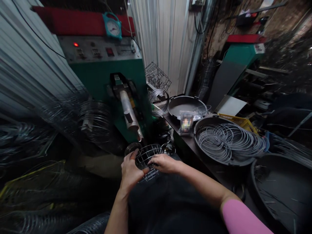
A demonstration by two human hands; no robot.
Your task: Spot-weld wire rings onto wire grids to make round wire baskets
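Both my hands grip a small round wire basket [149, 155] just below the green machine's metal arm [129, 112]. My left hand [130, 172] wraps its fingers round the basket's left rim, thumb underneath. Resting on the basket's right side, my right hand [164, 162] curls its fingers over the wires. The basket is tilted towards me over my lap. My right arm wears a pink sleeve [241, 217].
A green machine [102, 74] with a red top and a teal clock [112, 26] stands ahead. Right of it, a dark pan [209, 156] holds several wire rings [229, 138]; other pans [280, 191] and a finished wire basket [157, 76] lie nearby. Wire coils [95, 120] pile at left.
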